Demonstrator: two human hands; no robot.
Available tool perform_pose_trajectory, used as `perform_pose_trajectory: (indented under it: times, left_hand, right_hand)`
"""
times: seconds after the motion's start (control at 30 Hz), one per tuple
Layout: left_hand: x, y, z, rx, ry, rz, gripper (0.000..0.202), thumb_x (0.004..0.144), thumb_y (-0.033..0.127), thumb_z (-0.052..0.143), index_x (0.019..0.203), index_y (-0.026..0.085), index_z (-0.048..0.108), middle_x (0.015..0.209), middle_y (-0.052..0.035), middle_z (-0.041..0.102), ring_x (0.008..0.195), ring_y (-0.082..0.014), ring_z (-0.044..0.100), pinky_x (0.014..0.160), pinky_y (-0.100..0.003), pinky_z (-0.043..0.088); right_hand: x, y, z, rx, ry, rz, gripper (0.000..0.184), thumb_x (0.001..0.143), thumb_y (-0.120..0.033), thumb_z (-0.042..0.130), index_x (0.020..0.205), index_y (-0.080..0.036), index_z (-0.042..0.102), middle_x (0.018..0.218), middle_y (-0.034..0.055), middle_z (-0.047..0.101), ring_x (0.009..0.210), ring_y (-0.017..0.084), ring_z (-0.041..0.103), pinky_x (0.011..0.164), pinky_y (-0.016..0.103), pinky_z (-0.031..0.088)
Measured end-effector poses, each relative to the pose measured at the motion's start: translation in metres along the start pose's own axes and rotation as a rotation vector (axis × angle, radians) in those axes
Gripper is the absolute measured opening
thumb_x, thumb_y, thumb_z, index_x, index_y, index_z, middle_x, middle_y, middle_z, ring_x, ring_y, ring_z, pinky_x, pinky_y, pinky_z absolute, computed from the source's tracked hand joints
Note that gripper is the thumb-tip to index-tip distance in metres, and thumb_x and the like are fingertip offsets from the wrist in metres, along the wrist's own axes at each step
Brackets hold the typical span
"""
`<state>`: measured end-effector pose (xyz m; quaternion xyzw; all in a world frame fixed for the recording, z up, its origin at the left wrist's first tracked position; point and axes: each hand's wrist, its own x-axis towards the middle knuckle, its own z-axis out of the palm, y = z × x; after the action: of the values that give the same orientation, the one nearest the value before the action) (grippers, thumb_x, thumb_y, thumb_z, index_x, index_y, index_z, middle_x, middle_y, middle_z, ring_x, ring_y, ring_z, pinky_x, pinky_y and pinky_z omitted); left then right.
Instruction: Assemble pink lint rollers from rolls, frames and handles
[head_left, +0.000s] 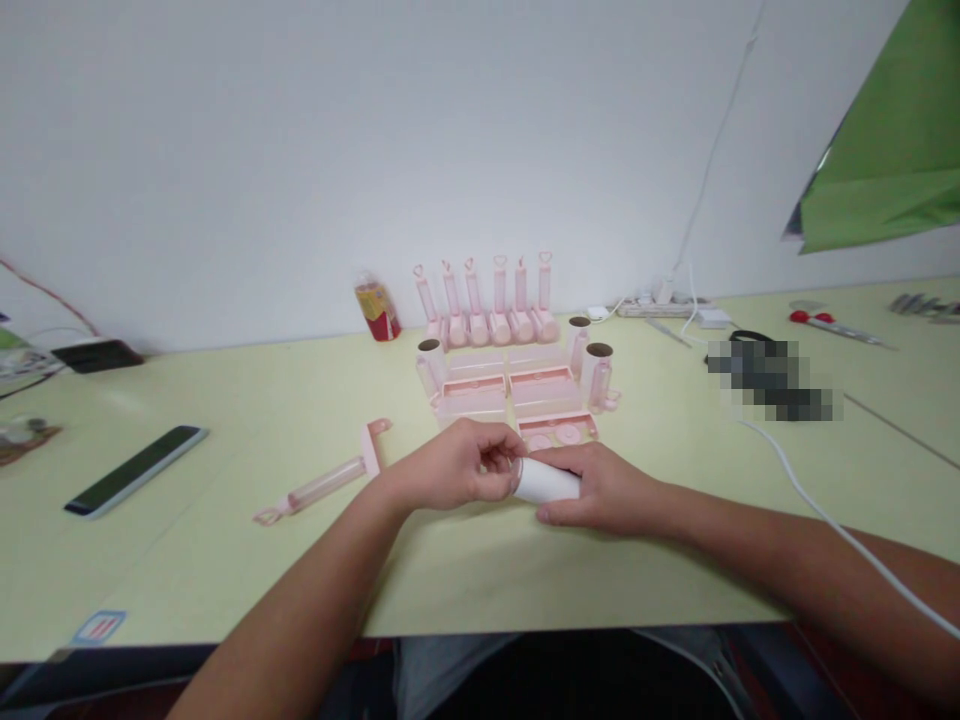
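Note:
A white paper roll (549, 481), like a lint-roller refill, lies on its side just above the table's near middle. My right hand (600, 485) is wrapped round its right end. At the left end, my left hand (480, 465) has its thumb and fingers closed on the roll's rim. Just beyond the hands are pink trays (555, 430) with round caps in one of them. Left of my left hand lies a pink lint-roller handle (330, 482) with a clear grip, a bent arm and a heart-shaped loop.
Several pink rollers (499, 325) stand in a row by the wall, beside a red and yellow bottle (378, 308). Upright rolls (598, 375) flank the pink trays. A phone (136, 470) lies left. A white cable (810, 500) crosses above my right forearm; scissors (836, 325) lie far right.

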<state>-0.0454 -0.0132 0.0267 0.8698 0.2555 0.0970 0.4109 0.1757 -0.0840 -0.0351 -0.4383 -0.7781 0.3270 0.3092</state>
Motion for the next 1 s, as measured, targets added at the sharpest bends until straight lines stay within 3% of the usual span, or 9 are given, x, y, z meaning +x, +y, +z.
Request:
perform_pose_trajectory:
  times: [0.2, 0.43, 0.57, 0.73, 0.83, 1.0]
  left_hand:
    - [0.001, -0.010, 0.000, -0.008, 0.020, 0.015, 0.028, 0.075, 0.016, 0.059, 0.102, 0.012, 0.066, 0.079, -0.0012, 0.064, 0.071, -0.0122, 0.057, 0.066, -0.022, 0.045]
    - [0.003, -0.025, -0.008, -0.289, 0.051, 0.011, 0.028, 0.079, 0.022, 0.067, 0.104, 0.013, 0.060, 0.087, -0.0033, 0.065, 0.074, -0.0120, 0.059, 0.068, -0.023, 0.045]
    - [0.003, -0.024, -0.011, -0.302, 0.068, 0.011, 0.030, 0.078, 0.022, 0.068, 0.105, 0.014, 0.058, 0.086, -0.0030, 0.063, 0.074, -0.0117, 0.058, 0.068, -0.023, 0.044]
    - [-0.010, -0.023, -0.029, -0.101, 0.162, -0.042, 0.024, 0.081, 0.024, 0.062, 0.103, 0.015, 0.058, 0.092, -0.0041, 0.065, 0.080, -0.0142, 0.060, 0.072, -0.025, 0.045]
    - [-0.018, -0.025, -0.040, 0.175, 0.146, -0.190, 0.023, 0.077, 0.024, 0.060, 0.100, 0.018, 0.060, 0.090, -0.0030, 0.066, 0.079, -0.0167, 0.061, 0.072, -0.028, 0.045]
    - [-0.017, -0.027, -0.031, 0.712, 0.144, -0.424, 0.030, 0.077, 0.023, 0.054, 0.106, 0.023, 0.063, 0.090, -0.0065, 0.071, 0.081, -0.0242, 0.065, 0.070, -0.033, 0.042]
  right_hand:
    - [0.001, -0.001, 0.000, 0.015, 0.005, 0.032, 0.043, 0.075, -0.032, 0.073, 0.117, -0.022, 0.069, 0.096, 0.0015, 0.073, 0.079, 0.019, 0.064, 0.071, 0.028, 0.045]
    - [0.004, 0.002, 0.000, 0.021, 0.050, 0.080, 0.041, 0.078, -0.036, 0.072, 0.115, -0.020, 0.069, 0.094, 0.0025, 0.071, 0.079, 0.019, 0.062, 0.070, 0.028, 0.044]
    - [0.005, 0.006, 0.000, 0.014, 0.059, 0.089, 0.041, 0.078, -0.038, 0.072, 0.113, -0.019, 0.069, 0.093, 0.0033, 0.071, 0.077, 0.019, 0.061, 0.070, 0.028, 0.043]
    - [0.005, 0.005, 0.000, 0.018, 0.060, 0.086, 0.040, 0.079, -0.039, 0.071, 0.114, -0.019, 0.069, 0.094, 0.0037, 0.070, 0.078, 0.019, 0.061, 0.068, 0.028, 0.042]
    - [0.004, 0.004, -0.001, 0.015, 0.051, 0.094, 0.042, 0.079, -0.039, 0.071, 0.115, -0.019, 0.068, 0.096, 0.0043, 0.070, 0.078, 0.019, 0.061, 0.069, 0.029, 0.042]
    - [0.003, 0.003, -0.001, 0.003, 0.058, 0.087, 0.043, 0.079, -0.039, 0.071, 0.117, -0.019, 0.068, 0.097, 0.0043, 0.070, 0.078, 0.019, 0.060, 0.069, 0.029, 0.042]
